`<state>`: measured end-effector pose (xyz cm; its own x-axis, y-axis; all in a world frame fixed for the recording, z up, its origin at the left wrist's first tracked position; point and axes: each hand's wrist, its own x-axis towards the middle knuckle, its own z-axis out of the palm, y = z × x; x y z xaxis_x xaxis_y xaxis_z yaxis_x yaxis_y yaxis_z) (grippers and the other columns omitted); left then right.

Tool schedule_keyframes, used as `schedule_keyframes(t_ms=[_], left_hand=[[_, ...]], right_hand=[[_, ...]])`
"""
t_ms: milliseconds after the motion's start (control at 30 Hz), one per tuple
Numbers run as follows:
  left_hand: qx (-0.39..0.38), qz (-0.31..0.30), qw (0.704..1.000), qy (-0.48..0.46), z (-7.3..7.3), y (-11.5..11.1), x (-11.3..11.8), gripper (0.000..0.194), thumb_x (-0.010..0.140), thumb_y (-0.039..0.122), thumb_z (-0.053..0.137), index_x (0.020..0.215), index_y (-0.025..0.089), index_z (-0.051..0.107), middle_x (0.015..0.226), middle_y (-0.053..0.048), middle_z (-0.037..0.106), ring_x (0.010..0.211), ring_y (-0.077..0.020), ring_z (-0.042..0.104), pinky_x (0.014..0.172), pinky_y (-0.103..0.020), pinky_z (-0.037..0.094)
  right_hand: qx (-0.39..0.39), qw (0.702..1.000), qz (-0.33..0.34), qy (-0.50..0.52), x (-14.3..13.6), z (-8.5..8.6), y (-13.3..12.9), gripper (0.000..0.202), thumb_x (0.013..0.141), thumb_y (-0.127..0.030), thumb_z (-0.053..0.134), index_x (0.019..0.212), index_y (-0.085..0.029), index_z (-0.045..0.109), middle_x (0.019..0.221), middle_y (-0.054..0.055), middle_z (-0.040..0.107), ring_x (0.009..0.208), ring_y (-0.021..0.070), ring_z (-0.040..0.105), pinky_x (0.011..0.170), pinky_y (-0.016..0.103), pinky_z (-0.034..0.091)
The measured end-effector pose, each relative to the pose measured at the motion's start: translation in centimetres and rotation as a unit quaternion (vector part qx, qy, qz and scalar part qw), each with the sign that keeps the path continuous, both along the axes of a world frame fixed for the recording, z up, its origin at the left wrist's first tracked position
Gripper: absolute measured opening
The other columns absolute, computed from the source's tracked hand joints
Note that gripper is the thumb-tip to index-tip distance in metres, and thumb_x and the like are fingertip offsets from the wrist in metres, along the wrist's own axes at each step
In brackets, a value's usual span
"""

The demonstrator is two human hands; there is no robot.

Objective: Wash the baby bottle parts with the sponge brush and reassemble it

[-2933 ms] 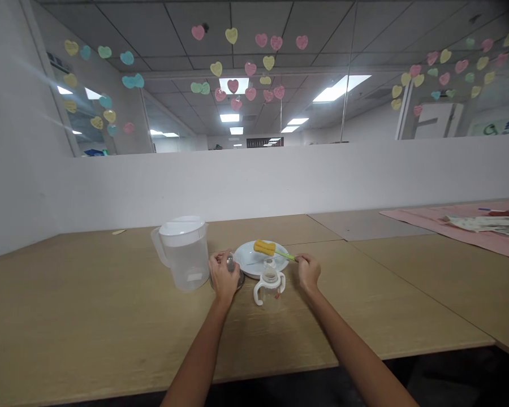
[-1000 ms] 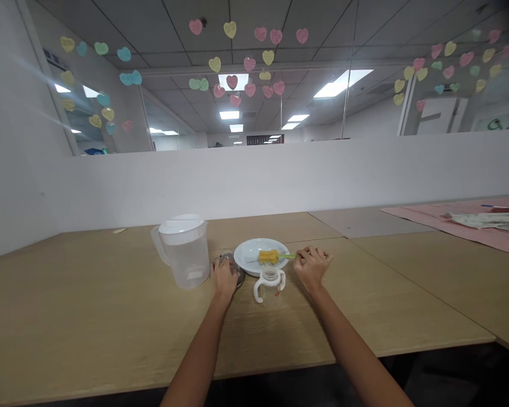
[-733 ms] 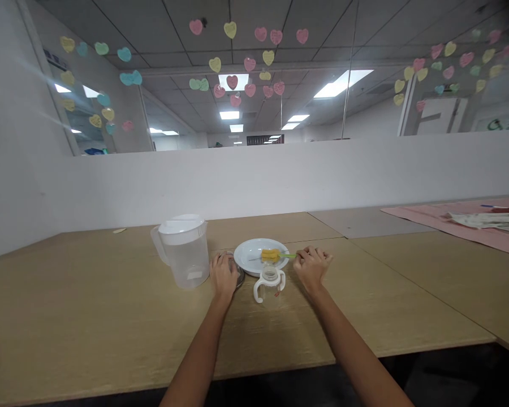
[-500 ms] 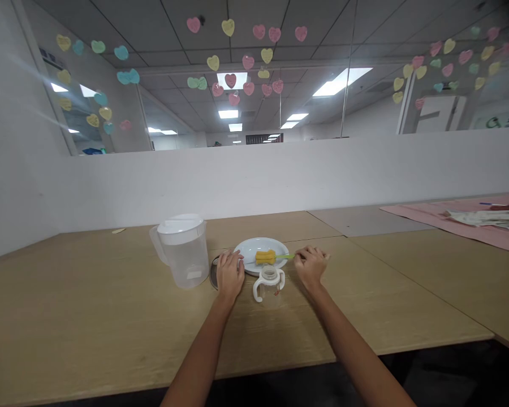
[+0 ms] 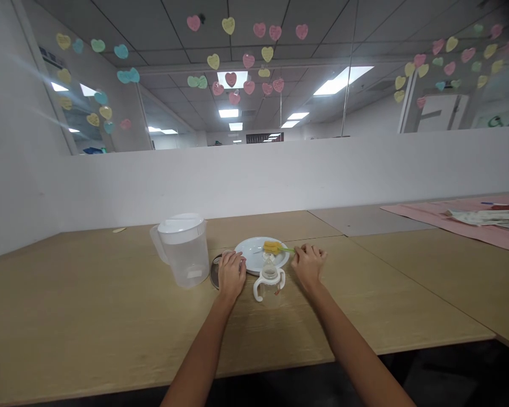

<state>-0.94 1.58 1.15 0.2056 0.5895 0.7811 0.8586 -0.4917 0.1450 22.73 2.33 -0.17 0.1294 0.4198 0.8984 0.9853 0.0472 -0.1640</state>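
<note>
My right hand (image 5: 309, 264) is closed around the green handle of a bottle brush with a yellow sponge head (image 5: 272, 247). The brush head is over a white plate (image 5: 242, 249). My left hand (image 5: 232, 274) is left of the plate, fingers bent down and pressed together; what they hold is hidden. Partly under it is a dark round object with a pale rim (image 5: 214, 272). Between my hands a clear baby bottle with two white handles (image 5: 270, 289) stands upright. A clear nipple (image 5: 270, 264) shows at its mouth, and a small white piece lies just behind on the plate.
A clear plastic pitcher with a white lid (image 5: 185, 254) stands left of my left hand. At the far right a pink cloth (image 5: 415, 211) carries a patterned fabric (image 5: 487, 218) and a pen. A small pale piece (image 5: 119, 230) lies near the back wall. The table's front edge is close.
The brush head has moved up and right, away from above the bottle to the plate's far side. The nipple and white piece now show behind it. My left hand has barely shifted.
</note>
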Motion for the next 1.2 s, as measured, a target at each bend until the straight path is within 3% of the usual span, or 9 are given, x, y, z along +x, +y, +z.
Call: schedule_keyframes(t_ms=[467,867,1200], left_hand=[[-0.040,-0.027,0.998,0.032,-0.7,0.4,0.2,0.028,0.091,0.028,0.037,0.096,0.018,0.063,0.108,-0.006,0.065,0.110,-0.0225,0.051,0.100,-0.044,0.034],[-0.037,-0.033,0.998,0.034,-0.7,0.5,0.1,0.030,0.091,0.029,0.036,0.093,0.019,0.064,0.109,-0.006,0.065,0.109,-0.0218,0.051,0.101,-0.045,0.033],[-0.046,-0.032,0.998,0.032,-0.7,0.4,0.1,0.029,0.091,0.030,0.037,0.093,0.019,0.064,0.110,-0.006,0.064,0.111,-0.0217,0.050,0.101,-0.044,0.033]], right_hand=[[0.010,0.997,0.071,-0.005,-1.1,-0.2,0.3,0.017,0.066,-0.010,0.051,0.063,-0.018,0.066,0.066,0.003,0.052,0.070,0.0157,0.037,0.071,0.033,0.019],[0.023,1.000,-0.011,0.005,0.3,0.0,-0.3,0.015,0.067,-0.014,0.052,0.065,-0.017,0.066,0.070,0.005,0.053,0.072,0.0167,0.035,0.072,0.035,0.018],[-0.005,0.999,0.043,0.001,-0.9,-0.3,0.1,0.019,0.069,-0.013,0.050,0.065,-0.018,0.068,0.067,0.004,0.054,0.070,0.0158,0.037,0.071,0.032,0.017]])
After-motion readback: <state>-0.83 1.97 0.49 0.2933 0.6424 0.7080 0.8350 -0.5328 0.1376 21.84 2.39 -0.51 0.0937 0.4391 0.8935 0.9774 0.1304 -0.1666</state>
